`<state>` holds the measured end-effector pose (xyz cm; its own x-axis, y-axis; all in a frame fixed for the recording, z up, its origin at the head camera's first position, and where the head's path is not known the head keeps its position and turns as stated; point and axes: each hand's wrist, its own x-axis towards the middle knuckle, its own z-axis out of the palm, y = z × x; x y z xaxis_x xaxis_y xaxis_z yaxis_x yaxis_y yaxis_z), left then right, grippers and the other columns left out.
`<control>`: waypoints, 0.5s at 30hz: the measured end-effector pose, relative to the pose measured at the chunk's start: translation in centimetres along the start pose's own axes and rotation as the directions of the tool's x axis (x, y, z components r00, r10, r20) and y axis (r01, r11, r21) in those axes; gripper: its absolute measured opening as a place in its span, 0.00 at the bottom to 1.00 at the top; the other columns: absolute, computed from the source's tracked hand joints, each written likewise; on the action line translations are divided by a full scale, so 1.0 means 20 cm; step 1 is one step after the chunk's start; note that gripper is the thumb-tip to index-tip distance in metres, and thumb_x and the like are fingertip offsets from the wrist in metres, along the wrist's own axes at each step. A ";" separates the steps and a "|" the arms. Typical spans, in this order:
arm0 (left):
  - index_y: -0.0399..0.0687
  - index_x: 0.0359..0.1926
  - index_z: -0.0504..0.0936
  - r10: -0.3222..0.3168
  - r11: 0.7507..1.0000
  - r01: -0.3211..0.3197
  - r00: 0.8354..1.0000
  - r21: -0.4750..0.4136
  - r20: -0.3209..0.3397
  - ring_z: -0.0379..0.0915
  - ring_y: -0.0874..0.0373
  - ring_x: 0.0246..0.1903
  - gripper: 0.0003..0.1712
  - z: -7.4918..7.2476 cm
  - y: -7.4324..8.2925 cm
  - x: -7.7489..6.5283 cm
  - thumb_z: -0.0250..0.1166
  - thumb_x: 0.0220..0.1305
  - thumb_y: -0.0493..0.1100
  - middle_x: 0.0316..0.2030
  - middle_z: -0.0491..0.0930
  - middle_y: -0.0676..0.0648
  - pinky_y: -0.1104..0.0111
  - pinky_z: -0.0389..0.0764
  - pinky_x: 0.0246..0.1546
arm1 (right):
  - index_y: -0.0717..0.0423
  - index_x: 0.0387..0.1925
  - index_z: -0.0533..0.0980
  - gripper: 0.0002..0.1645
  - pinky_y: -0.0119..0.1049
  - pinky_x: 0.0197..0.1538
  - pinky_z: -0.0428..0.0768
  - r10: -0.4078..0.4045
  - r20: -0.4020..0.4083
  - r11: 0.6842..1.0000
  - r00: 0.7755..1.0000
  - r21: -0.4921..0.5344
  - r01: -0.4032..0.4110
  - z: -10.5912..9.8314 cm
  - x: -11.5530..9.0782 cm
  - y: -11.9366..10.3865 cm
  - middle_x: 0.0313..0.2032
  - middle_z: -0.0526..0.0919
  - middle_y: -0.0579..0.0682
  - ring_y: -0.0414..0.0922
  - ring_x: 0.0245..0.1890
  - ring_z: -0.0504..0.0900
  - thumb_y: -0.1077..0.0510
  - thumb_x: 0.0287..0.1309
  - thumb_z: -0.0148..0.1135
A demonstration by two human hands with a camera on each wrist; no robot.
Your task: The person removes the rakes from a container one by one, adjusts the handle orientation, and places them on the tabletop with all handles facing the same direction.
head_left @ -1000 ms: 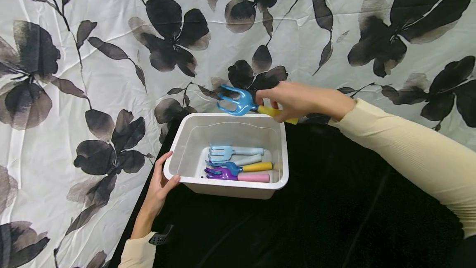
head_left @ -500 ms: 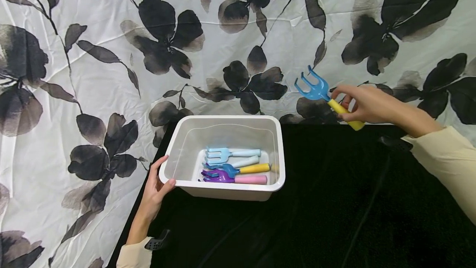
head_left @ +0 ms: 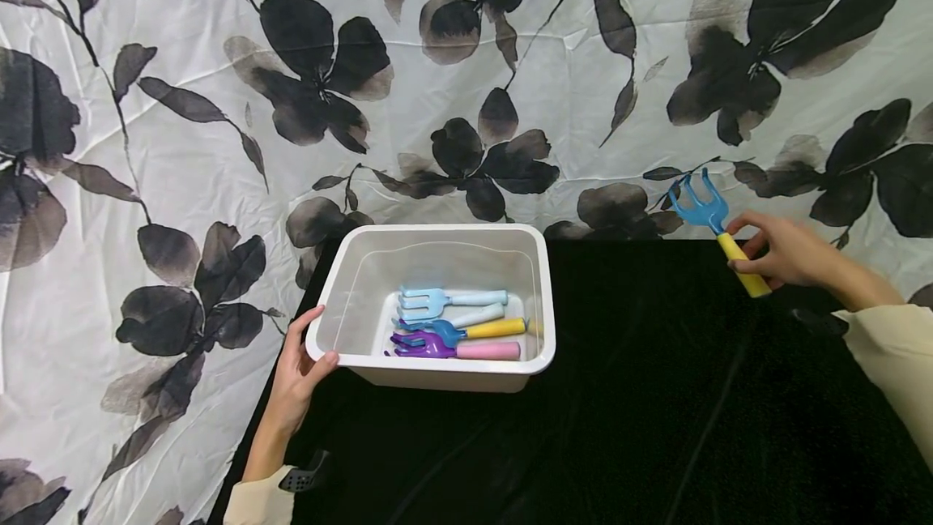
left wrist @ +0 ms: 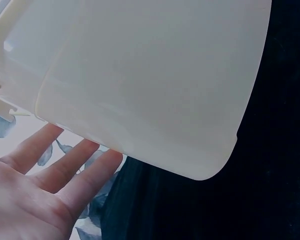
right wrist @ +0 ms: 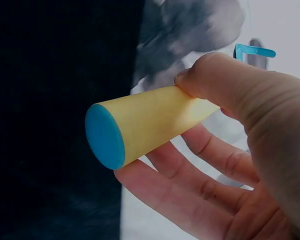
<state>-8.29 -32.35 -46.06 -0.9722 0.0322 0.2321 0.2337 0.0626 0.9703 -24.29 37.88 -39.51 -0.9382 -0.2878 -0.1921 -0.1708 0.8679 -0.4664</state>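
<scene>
My right hand [head_left: 790, 253] pinches the yellow handle of a blue hand fork [head_left: 705, 205] between thumb and fingers, off to the right of the tub. Its tines point up and away; the handle's blue end cap shows in the right wrist view. My left hand [head_left: 291, 391] holds the left front corner of a white plastic tub [head_left: 430, 371], thumb and fingers spread about the corner. Inside the tub lie a light blue hand fork [head_left: 477, 298], a pale blue handle [head_left: 481, 315], a blue hand fork with a yellow handle [head_left: 497, 328], and a purple hand fork with a pink handle [head_left: 488, 351].
The tub stands on a black cloth surface [head_left: 641, 395]. Behind and to the left hangs a white sheet [head_left: 408, 104] with dark flowers. The tub's walls surround the forks inside.
My right hand has carried the blue hand fork from above the tub's back right corner to the right, and lately lower. The left hand stays at the tub's corner.
</scene>
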 end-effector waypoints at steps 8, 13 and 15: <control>0.42 0.76 0.58 -0.005 0.999 0.006 1.000 0.034 -0.023 0.76 0.56 0.52 0.41 -0.01 -0.01 0.00 0.58 0.64 0.24 0.63 0.64 0.34 0.69 0.82 0.47 | 0.69 0.60 0.62 0.33 0.46 0.26 0.85 0.102 0.034 0.992 0.994 0.075 -0.104 0.11 -0.03 0.21 0.39 0.82 0.72 0.53 0.29 0.85 0.59 0.62 0.69; 0.42 0.77 0.58 -0.007 0.999 0.008 1.000 0.038 -0.024 0.76 0.56 0.52 0.41 -0.02 -0.01 0.00 0.58 0.64 0.24 0.65 0.64 0.38 0.69 0.82 0.47 | 0.69 0.60 0.63 0.34 0.47 0.26 0.85 0.147 0.055 0.981 0.988 0.121 -0.153 0.21 -0.02 0.32 0.39 0.83 0.71 0.52 0.29 0.85 0.57 0.62 0.69; 0.42 0.77 0.57 -0.004 0.999 0.005 1.000 0.039 -0.019 0.75 0.56 0.53 0.42 -0.02 -0.01 0.00 0.58 0.64 0.24 0.65 0.63 0.39 0.69 0.82 0.48 | 0.69 0.60 0.63 0.34 0.47 0.26 0.85 0.156 0.065 0.977 0.986 0.139 -0.164 0.24 -0.02 0.35 0.38 0.83 0.69 0.51 0.28 0.85 0.56 0.61 0.69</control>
<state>-8.31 -32.70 -46.27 -0.9732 0.0130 0.2294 0.2295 0.1018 0.9680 -23.58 42.21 -46.90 -0.9319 -0.1743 -0.3181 0.0288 0.8386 -0.5440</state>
